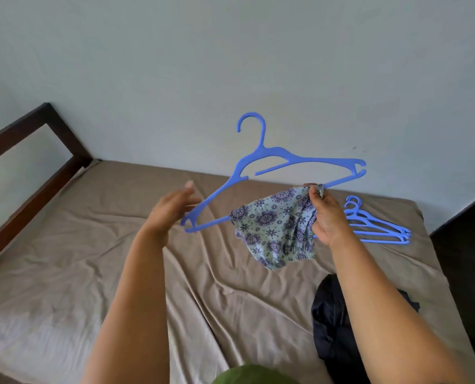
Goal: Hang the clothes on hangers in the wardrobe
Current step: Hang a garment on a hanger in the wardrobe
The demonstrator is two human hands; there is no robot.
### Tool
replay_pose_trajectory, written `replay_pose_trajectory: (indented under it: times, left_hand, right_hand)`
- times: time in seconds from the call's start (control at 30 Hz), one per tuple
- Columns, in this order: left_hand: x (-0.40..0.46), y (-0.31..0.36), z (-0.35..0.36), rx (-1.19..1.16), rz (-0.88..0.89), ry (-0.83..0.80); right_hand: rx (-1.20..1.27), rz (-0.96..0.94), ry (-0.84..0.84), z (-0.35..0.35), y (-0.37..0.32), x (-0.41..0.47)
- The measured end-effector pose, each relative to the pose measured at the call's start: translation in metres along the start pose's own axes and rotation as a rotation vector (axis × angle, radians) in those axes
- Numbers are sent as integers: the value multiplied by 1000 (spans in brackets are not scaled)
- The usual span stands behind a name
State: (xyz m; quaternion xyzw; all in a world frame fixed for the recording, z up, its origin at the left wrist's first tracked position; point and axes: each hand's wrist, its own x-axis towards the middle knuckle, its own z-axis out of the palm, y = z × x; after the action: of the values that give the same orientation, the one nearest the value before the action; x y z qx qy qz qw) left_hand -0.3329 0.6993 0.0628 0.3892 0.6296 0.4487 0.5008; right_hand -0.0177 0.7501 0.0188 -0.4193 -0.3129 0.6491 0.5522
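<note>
Soft, even daylight, moderately bright; no glare. Faint shadows in folds of the bed sheet (120, 259). Wide-angle bending at edges. Left hand (172, 209) fingertips slightly motion-blurred.

The right hand (326, 217) pinches a pale blue garment (275, 231) printed with purple floral medallions, draped on a periwinkle-blue plastic hanger (269, 159). Beyond the grip lie matching blue hangers (380, 228); below it, taupe bedsheet (92, 259) and black clothing (333, 328).

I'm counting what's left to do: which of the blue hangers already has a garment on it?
The raised blue hanger, with the patterned garment draped over its bottom bar. The spare hangers lie bare on the bed.
</note>
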Motion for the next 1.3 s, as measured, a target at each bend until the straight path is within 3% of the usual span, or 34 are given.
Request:
replay_pose_trajectory:
  times: [0.07, 0.13, 0.23, 0.37, 0.53, 0.63, 0.7, 0.83, 0.9, 0.97, 1.0, 1.07, 1.17, 1.3]
  left_hand:
    - [4, 8, 21, 459, 133, 43]
    - [6, 11, 41, 737, 167, 30]
    - [8, 9, 47, 600, 162, -45]
    - [-2, 6, 37, 496, 287, -57]
    - [-9, 4, 42, 733, 377, 174]
    - [-13, 4, 46, 879, 390, 262]
    - [-13, 5, 47, 923, 389, 283]
    - [-13, 5, 51, 879, 367, 335]
    - [-14, 5, 53, 819, 365, 342]
    - [-12, 3, 55, 745, 326, 292]
    - [-11, 2, 56, 685, 282, 247]
    - [-10, 0, 58, 522, 208, 161]
    - [-12, -4, 67, 327, 119, 54]
    - [-16, -7, 84, 271, 99, -95]
  right_hand:
    - [-25, 21, -1, 3, 5, 2]
    - [-42, 23, -31, 7, 11, 1]
    - [-56, 22, -51, 17, 7, -8]
    - [-219, -22, -3, 9, -3, -11]
    - [-255, 43, 33, 2, 2, -10]
    - [-535, 27, 94, 4, 6, -6]
    - [-683, -24, 207, 8, 13, -2]
    - [-594, -52, 639, 22, 25, -5]
    - [-899, -371, 727, 26, 28, -14]
    - [-1287, -768, 582, 21, 31, -16]
    - [-1382, -847, 448, 21, 31, -13]
    - [-1251, -692, 187, 25, 29, -6]
    - [-979, -289, 116, 39, 25, -8]
    - [-1284, -479, -271, 51, 41, -20]
